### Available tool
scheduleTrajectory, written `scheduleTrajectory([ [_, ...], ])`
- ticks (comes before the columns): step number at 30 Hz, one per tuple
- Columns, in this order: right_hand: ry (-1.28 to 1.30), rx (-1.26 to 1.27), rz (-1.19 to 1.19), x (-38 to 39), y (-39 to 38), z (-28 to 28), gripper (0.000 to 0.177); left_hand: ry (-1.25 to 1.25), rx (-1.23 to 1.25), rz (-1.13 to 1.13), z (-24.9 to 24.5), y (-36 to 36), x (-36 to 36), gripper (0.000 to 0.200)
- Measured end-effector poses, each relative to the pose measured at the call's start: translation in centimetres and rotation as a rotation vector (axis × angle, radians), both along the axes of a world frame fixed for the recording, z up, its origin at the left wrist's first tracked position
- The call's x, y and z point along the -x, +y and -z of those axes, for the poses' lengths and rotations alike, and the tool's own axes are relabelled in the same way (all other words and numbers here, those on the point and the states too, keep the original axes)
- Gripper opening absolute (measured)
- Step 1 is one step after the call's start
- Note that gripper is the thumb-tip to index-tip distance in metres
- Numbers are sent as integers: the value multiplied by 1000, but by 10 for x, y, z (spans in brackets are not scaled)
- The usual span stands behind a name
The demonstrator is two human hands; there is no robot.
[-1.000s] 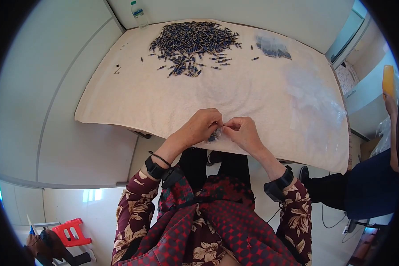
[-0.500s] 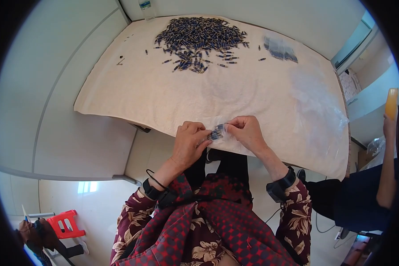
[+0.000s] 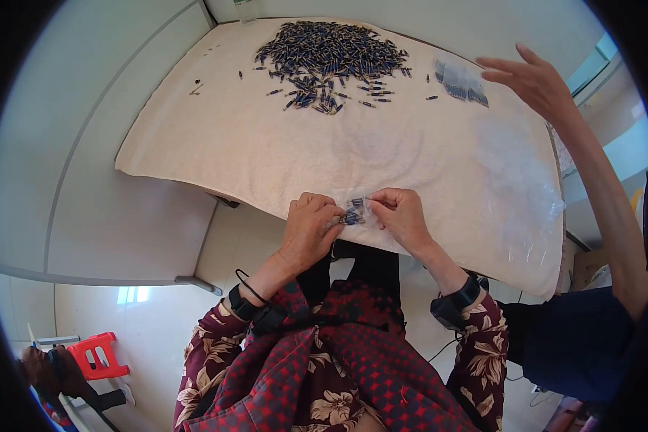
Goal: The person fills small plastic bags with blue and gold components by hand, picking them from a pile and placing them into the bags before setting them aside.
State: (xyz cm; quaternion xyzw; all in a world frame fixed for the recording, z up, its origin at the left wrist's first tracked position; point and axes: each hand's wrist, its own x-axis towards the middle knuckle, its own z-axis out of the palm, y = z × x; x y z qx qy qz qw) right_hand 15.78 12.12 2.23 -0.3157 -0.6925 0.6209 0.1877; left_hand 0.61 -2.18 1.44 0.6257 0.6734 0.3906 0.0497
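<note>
Small clear bag of dark blue pieces (image 3: 353,213) at the table's near edge | left hand (image 3: 312,229): fingers curled, pinching its left side | right hand (image 3: 402,217): thumb and forefinger closed on its right side | far: piece heap (image 3: 331,50) | far right: filled bags (image 3: 461,83), co-worker's open hand (image 3: 536,81)

clear bag (image 3: 368,214): small, crinkled, held between left hand (image 3: 311,229) and right hand (image 3: 403,218), at the cloth (image 3: 266,158)'s near edge
blue pieces (image 3: 353,217): dark, slim, bunched inside the bag
</note>
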Motion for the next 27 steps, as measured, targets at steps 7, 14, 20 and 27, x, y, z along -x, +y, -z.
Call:
scheduleTrajectory([
  [7, 18, -22, 17, 1, -2, 2, 8, 22, -1, -6, 1, 0, 0, 29],
  [14, -45, -84, -50, 2, 3, 3, 8, 28, -3, -24, 1, 1, -3, 30],
  [20, -52, -90, -63, 3, 4, 1, 8, -31, 3, -57, 1, 0, -3, 27],
  [27, -98, -152, -87, 5, 3, 1, 14, -89, -1, -49, 9, 0, 1, 26],
])
